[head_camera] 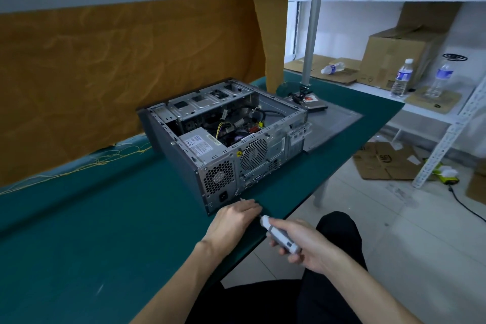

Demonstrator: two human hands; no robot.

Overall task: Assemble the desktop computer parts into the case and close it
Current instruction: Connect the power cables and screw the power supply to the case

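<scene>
The open computer case [223, 134] was laid on its side near the desk's [79, 231] right edge, just past the left hand [231, 221], whose fingers were laid loosely on the desk, while a white screwdriver [280, 235] was gripped by the right hand [310, 247], its tip pointed at the case.

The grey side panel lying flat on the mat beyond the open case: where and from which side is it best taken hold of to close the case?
Probably by its long outer edge, coming from the table's right side. The side panel lies flat, so only its edges offer a grip; its other long edge sits against the case, and a drive lies at its far end.
</scene>
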